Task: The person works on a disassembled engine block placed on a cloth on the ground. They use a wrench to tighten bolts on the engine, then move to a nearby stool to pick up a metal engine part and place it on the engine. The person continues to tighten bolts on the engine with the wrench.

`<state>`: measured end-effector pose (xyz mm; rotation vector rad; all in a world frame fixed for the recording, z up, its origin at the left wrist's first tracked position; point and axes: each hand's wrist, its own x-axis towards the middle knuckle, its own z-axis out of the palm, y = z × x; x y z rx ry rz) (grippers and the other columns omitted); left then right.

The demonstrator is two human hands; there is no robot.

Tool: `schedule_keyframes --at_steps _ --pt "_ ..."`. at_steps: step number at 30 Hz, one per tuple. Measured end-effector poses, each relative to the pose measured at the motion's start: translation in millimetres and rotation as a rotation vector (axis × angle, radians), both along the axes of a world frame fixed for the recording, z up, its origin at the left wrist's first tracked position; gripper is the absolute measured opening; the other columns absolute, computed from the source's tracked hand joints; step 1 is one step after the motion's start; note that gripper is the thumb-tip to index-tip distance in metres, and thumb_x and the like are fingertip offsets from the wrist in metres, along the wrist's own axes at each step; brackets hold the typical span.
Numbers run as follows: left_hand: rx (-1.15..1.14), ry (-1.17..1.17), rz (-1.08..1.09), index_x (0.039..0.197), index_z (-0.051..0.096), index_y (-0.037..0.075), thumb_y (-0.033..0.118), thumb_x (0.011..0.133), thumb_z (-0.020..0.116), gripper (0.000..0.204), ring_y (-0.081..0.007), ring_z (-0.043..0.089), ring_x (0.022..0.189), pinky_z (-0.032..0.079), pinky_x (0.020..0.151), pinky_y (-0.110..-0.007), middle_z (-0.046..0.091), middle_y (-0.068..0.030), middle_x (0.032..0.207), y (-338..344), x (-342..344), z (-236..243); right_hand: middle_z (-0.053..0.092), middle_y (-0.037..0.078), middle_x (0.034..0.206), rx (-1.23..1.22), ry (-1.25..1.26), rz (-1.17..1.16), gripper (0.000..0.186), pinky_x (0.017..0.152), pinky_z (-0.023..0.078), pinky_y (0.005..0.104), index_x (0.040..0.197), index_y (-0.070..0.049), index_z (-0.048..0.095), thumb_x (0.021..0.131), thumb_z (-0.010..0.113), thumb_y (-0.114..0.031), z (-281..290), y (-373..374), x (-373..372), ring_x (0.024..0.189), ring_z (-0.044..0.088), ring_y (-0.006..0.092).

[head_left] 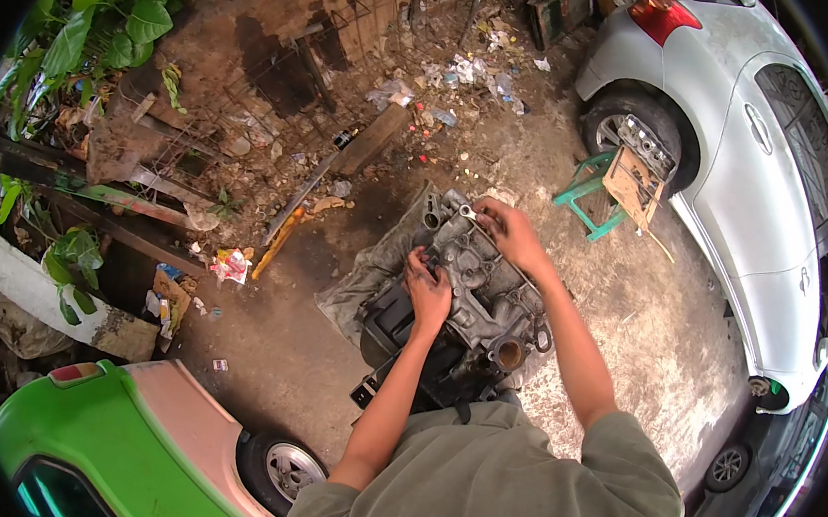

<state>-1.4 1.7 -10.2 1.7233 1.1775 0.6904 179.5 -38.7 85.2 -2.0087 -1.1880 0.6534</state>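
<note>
A grey metal engine with round openings and black lower parts sits on a crumpled cloth on the ground below me. My left hand has its fingers curled on the engine's upper left side, around a small dark part that I cannot make out. My right hand reaches to the engine's top right end, fingers bent and closed beside a shiny silver fitting; what they hold, if anything, is hidden.
A silver car stands at right, beside a green stool bearing a board and metal parts. A green-and-pink car is at lower left, a dark car at lower right. Debris, planks and plants lie behind.
</note>
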Motion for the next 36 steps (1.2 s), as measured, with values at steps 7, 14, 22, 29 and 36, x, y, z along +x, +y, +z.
schedule_keyframes --at_steps 7,14,22,29,36 --pt "0.067 0.032 0.025 0.124 0.041 0.001 0.007 0.084 0.054 0.042 -0.0317 0.051 0.097 0.038 0.09 -0.045 0.05 -0.0171 0.105 0 3 1 0.069 0.011 0.078 -0.332 -0.621 0.536 0.015 0.103 0.038 0.0484 0.081 -0.016 0.072 0.067 0.069 -0.011 10 53 22 0.084 0.067 0.0328" --pt "-0.041 -0.01 -0.002 0.126 0.039 0.001 0.01 0.086 0.052 0.043 -0.0354 0.048 0.107 0.033 0.096 -0.049 0.048 -0.0199 0.112 2 0 2 0.068 0.01 0.073 -0.23 -0.917 0.875 0.004 0.1 0.041 0.0452 0.07 -0.014 0.07 0.066 0.07 -0.016 -4 87 9 0.075 0.069 0.0313" --pt "-0.062 -0.001 -0.03 0.127 0.039 0.002 0.009 0.087 0.052 0.043 -0.0356 0.048 0.108 0.033 0.096 -0.049 0.047 -0.0196 0.113 2 0 2 0.069 0.01 0.078 -0.272 -1.003 0.789 0.006 0.085 0.051 0.0432 0.075 -0.012 0.071 0.07 0.07 -0.015 -7 81 -4 0.08 0.07 0.0299" --pt "-0.044 -0.011 -0.016 0.127 0.038 0.002 0.008 0.087 0.051 0.042 -0.036 0.047 0.108 0.033 0.095 -0.05 0.047 -0.0195 0.111 1 0 5 0.068 0.019 0.084 -0.508 -0.462 0.408 0.017 0.073 0.054 0.0466 0.092 -0.005 0.069 0.08 0.064 -0.016 0 26 -7 0.084 0.067 0.0374" --pt "-0.09 -0.021 -0.037 0.125 0.038 0.001 0.007 0.087 0.051 0.041 -0.0363 0.047 0.107 0.032 0.096 -0.051 0.048 -0.0199 0.111 2 0 10 0.064 0.02 0.077 -0.145 -0.217 -0.043 0.02 0.066 0.049 0.0484 0.105 -0.009 0.06 0.086 0.061 -0.016 -34 -13 -43 0.076 0.061 0.0437"
